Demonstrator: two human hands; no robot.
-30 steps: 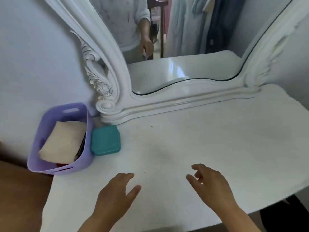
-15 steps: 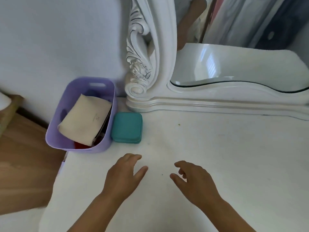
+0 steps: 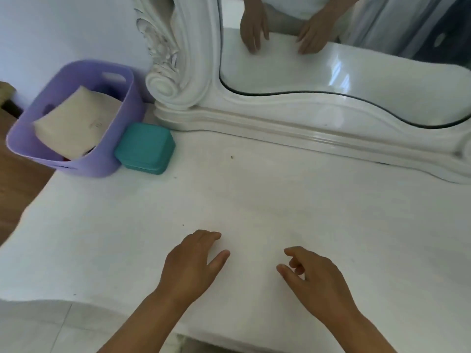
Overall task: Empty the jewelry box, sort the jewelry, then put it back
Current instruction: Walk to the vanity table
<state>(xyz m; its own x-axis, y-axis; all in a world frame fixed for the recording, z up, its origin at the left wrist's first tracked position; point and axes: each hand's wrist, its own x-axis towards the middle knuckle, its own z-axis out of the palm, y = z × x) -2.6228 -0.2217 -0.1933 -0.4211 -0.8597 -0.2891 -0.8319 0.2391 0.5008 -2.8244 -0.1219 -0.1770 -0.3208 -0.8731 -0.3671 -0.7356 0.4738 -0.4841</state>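
A small teal jewelry box (image 3: pixel 144 148) sits closed on the white dressing table (image 3: pixel 280 200), at the back left, touching a purple basket. My left hand (image 3: pixel 193 266) hovers palm down over the table near its front edge, fingers apart and holding nothing. My right hand (image 3: pixel 313 276) is beside it to the right, fingers loosely curled, also holding nothing. Both hands are well short of the box. No jewelry shows.
The purple basket (image 3: pixel 119 108) at the table's left corner holds a cream pouch (image 3: pixel 76 123). An ornate white mirror frame (image 3: pixel 183 72) runs along the back and reflects my hands. Wooden floor lies to the left, past the table's edge.
The camera has swung left and tilted down, so the box and basket appear closer and more central. Both hands stay low over the table, slightly nearer each other.
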